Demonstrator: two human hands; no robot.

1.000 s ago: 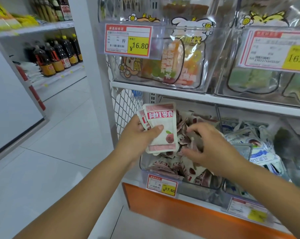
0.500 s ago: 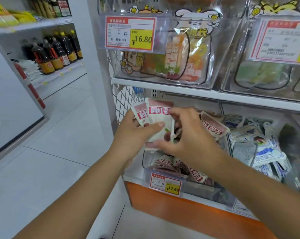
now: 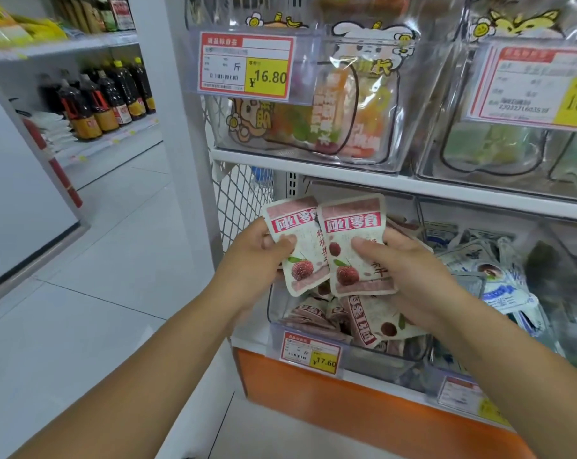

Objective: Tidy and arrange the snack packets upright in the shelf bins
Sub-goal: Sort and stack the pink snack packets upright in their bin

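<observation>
A left packet [image 3: 298,246] and a right packet [image 3: 355,241], pink-and-white with a red berry printed on each, were held upright side by side, edges overlapping. At their 6 o'clock, loose packets [image 3: 373,323] of the same kind were seen jumbled in the clear bin [image 3: 374,359].

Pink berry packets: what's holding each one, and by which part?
The left hand pinches the left packet at its left edge, thumb on the front. The right hand pinches the right packet at its right edge, thumb on the front.
</observation>
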